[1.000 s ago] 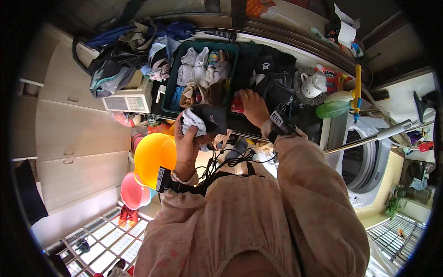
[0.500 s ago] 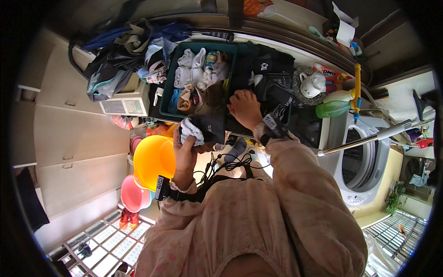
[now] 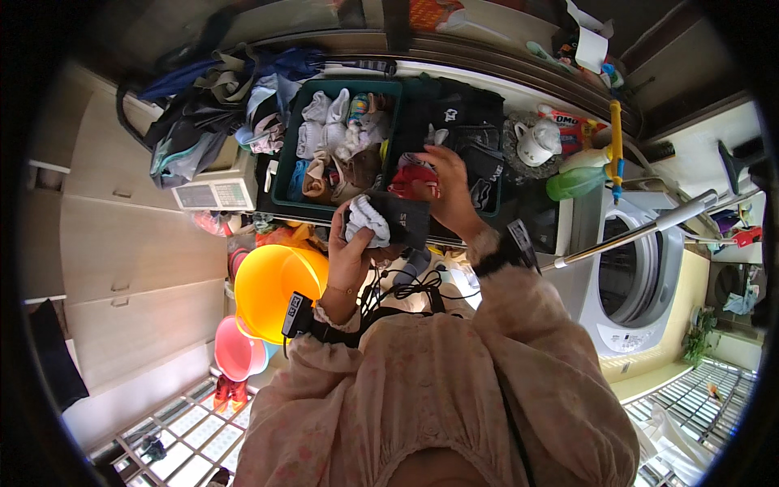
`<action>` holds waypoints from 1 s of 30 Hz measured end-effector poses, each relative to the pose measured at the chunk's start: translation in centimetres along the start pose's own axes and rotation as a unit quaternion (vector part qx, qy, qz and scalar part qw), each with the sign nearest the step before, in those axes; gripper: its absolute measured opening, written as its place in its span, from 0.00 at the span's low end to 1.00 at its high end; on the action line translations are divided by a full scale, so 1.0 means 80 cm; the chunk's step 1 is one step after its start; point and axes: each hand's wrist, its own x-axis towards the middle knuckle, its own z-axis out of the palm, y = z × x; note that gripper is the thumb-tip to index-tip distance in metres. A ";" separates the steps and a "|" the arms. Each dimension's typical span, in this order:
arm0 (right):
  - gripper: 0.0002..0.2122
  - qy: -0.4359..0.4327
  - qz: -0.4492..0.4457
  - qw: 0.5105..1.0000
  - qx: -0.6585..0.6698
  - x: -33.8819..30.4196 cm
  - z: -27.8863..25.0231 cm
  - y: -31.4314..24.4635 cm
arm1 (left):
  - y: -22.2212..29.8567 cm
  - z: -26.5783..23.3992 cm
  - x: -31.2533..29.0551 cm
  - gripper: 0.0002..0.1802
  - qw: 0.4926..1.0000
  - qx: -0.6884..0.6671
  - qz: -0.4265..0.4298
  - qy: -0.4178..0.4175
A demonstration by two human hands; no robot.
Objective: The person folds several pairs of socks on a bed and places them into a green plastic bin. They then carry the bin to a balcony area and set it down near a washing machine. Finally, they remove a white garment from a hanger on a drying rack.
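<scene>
Clock positions are taken from the middle of the view, with twelve at the upper edge. Nearest us, just off centre toward eleven, we find the left hand [image 3: 349, 261], its thumb and fingers closed around a pale cloth bundle [image 3: 369, 221] with a dark cloth piece [image 3: 407, 219] beside it; both are held in front of the black surface, outside any container. At half past one we see the right hand [image 3: 451, 185], fingers bent and partly spread at the edge of a red cloth piece [image 3: 411, 180]. The fingers meet or overlap the red cloth, but we cannot tell whether they grip it.

A little farther, at eleven, stands the green tray [image 3: 375, 86], closely filled with small rolled garments [image 3: 333, 130]: white ones toward its far left, brown and blue ones nearer us. We judge this portion to be largely arranged. At one o'clock, dark clothing [image 3: 466, 114] lies in layers; whether it is finished we cannot say. What remains, in our judgement, is at least the bundle and dark piece in hand and the loose red cloth, none of which is settled among the rolls. Farther off, at two, we note a white teapot [image 3: 537, 144].
</scene>
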 end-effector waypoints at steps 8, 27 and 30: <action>0.39 -0.132 0.268 0.703 0.646 -0.096 -0.071 -0.064 | -0.051 0.050 0.004 0.29 0.994 -0.014 -0.088 -0.061; 0.21 0.055 0.248 0.833 0.492 -0.062 -0.082 0.007 | -0.102 0.060 0.039 0.31 0.962 0.251 0.020 -0.101; 0.27 0.056 0.150 0.978 0.135 -0.044 -0.057 0.032 | -0.106 0.052 0.040 0.27 0.939 0.333 0.017 -0.084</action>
